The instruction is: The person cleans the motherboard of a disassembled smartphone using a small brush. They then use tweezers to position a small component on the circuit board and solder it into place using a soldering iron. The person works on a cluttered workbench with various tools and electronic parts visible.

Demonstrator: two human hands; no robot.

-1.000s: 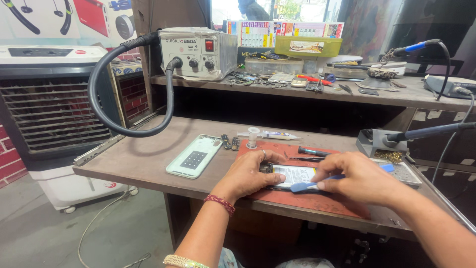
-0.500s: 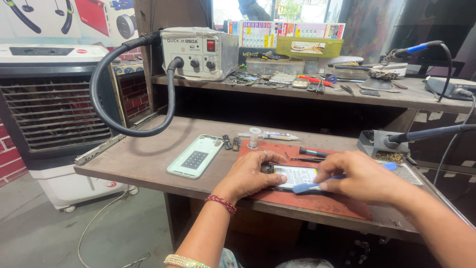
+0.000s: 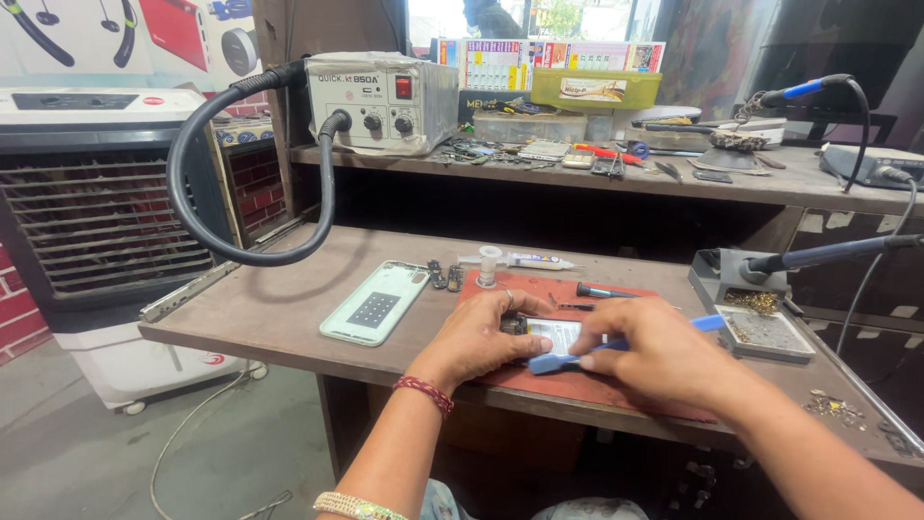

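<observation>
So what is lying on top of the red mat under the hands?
On the red mat lies an opened phone, steadied by the left hand; the right hand holds a blue tool against it. A dark-tipped tool lies behind. The hands cover most of the phone.

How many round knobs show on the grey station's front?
3 knobs on the station: one at left, one mid, one right. The leftmost may be the hose socket instead.

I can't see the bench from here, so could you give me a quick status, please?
Left hand steadies opened phone on red mat. Right hand grips blue tool. Nothing in the way.
</observation>
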